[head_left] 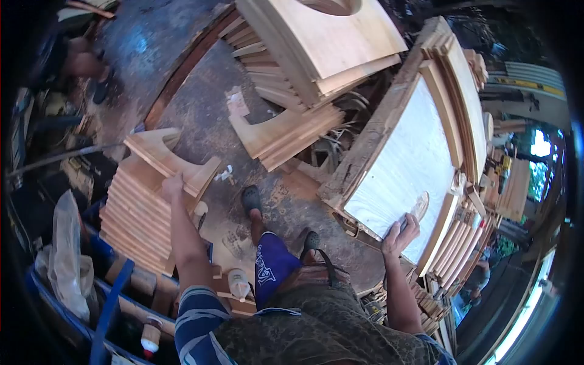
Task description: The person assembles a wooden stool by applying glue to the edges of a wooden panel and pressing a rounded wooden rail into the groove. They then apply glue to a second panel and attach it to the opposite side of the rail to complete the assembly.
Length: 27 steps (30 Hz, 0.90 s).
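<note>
The left hand (173, 184) reaches out to the top of a stack of pale, smooth-cut wooden pieces with arched cutouts (143, 213), its fingers curled over the edge of the uppermost piece in a grasp. The stack sits directly under and around that hand, its layered edges showing as fine parallel lines.

The right hand (401, 234) is closed around a small grey block, probably a sanding block (403, 224), though it is mostly hidden by the fingers. It presses on the near edge of a large flat whitish panel with a chalky, scuffed surface (404, 164), which is framed by rough, weathered timber rails. Just beyond the fingertips lies a small oval wooden offcut (420, 205).

Between the two hands, lower down, are blue shorts with white lettering (271, 267); the letters are distorted and I cannot read them. A plastic bottle with a white body (239, 283) stands near the left elbow, and another with a red cap (150, 338) lies below it. Further piles of curved light wood (316, 42) rise beyond both hands, cut off by the frame. The concrete floor (201, 109) is dusty and mottled.
</note>
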{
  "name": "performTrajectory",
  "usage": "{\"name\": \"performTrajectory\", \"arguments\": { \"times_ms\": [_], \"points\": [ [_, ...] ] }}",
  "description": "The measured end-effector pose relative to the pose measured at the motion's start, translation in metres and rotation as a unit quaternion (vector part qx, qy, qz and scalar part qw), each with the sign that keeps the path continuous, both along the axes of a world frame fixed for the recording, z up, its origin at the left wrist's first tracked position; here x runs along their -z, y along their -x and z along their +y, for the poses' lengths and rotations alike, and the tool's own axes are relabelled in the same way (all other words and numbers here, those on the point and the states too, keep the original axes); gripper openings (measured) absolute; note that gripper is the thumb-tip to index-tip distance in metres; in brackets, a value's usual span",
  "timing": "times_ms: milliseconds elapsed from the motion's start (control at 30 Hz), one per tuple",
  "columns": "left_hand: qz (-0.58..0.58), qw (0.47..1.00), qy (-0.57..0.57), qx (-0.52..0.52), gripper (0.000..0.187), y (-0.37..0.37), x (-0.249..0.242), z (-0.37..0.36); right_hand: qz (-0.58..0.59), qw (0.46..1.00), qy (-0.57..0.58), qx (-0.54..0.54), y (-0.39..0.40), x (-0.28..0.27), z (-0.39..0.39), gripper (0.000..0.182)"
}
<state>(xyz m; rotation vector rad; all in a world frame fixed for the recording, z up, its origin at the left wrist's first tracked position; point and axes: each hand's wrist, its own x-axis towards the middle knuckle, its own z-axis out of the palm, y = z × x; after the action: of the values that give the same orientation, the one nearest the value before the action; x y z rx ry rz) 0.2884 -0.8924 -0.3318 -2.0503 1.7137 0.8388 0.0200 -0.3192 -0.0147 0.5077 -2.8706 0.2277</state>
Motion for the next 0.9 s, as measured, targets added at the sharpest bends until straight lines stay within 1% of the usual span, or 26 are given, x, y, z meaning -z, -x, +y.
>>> {"name": "performTrajectory", "arguments": {
  "times_ms": [33,100,133,167,200,267,333,400,467,500,533,567,600,633,700,733,767,800,900],
  "points": [
    [0.009,1.000,-0.001,0.008,0.066,0.005,0.006,-0.004,0.009,1.000,-0.001,0.008,0.000,-0.001,0.000,0.045],
    [0.007,0.998,-0.050,0.045,0.061,0.009,0.031,-0.026,-0.011,1.000,0.001,0.002,0.001,-0.003,0.000,0.044],
    [0.036,0.996,-0.084,0.022,0.069,0.015,0.022,-0.028,-0.002,1.000,0.011,0.012,0.000,-0.003,-0.004,0.045],
    [-0.045,0.999,-0.014,-0.009,0.074,0.024,0.014,-0.016,0.009,1.000,0.009,0.018,0.001,-0.002,-0.004,0.045],
    [-0.125,0.990,0.057,-0.040,0.080,0.052,-0.040,0.002,0.012,1.000,0.022,0.015,0.001,0.000,-0.003,0.045],
    [-0.167,0.969,0.173,0.056,0.086,0.021,0.018,0.004,0.015,0.999,0.041,0.010,0.001,-0.001,-0.005,0.046],
    [-0.160,0.956,0.222,0.104,0.083,0.034,-0.010,0.031,0.025,0.999,0.035,0.015,0.001,-0.003,-0.007,0.046],
    [-0.030,0.925,0.346,0.152,0.086,0.039,-0.006,0.062,0.023,1.000,0.020,0.009,0.001,-0.007,-0.007,0.047],
    [0.008,0.940,0.288,0.182,0.090,0.055,-0.004,0.092,0.013,0.999,0.032,0.026,0.001,-0.010,-0.009,0.047],
    [0.020,0.935,0.295,0.195,0.090,0.075,-0.010,0.095,0.002,0.999,0.038,0.037,0.001,-0.012,-0.010,0.047],
    [0.156,0.919,0.304,0.198,0.086,0.094,-0.022,0.110,0.010,0.998,0.046,0.048,0.000,-0.013,-0.008,0.047],
    [0.286,0.887,0.306,0.196,0.082,0.109,-0.038,0.126,0.005,0.998,0.048,0.049,0.000,-0.013,-0.007,0.048],
    [0.351,0.860,0.306,0.207,0.077,0.140,-0.070,0.134,-0.003,0.998,0.052,0.046,0.000,-0.012,-0.007,0.048],
    [0.411,0.830,0.308,0.217,0.072,0.182,-0.114,0.136,-0.003,0.997,0.065,0.045,0.001,-0.010,-0.006,0.048],
    [0.480,0.793,0.277,0.254,0.071,0.257,-0.183,0.136,0.006,0.996,0.075,0.040,0.000,-0.007,-0.001,0.049],
    [0.512,0.761,0.265,0.297,0.076,0.296,-0.217,0.133,0.007,0.996,0.079,0.037,0.000,-0.009,-0.002,0.050],
    [0.530,0.712,0.287,0.361,0.082,0.335,-0.235,0.130,0.005,0.995,0.092,0.039,0.000,-0.009,-0.001,0.050],
    [0.541,0.673,0.284,0.417,0.087,0.374,-0.262,0.127,0.006,0.995,0.095,0.037,0.000,-0.008,0.000,0.050],
    [0.447,0.651,0.292,0.540,0.094,0.487,-0.274,0.119,0.004,0.994,0.106,0.033,0.000,-0.010,0.002,0.049]
  ]
}}
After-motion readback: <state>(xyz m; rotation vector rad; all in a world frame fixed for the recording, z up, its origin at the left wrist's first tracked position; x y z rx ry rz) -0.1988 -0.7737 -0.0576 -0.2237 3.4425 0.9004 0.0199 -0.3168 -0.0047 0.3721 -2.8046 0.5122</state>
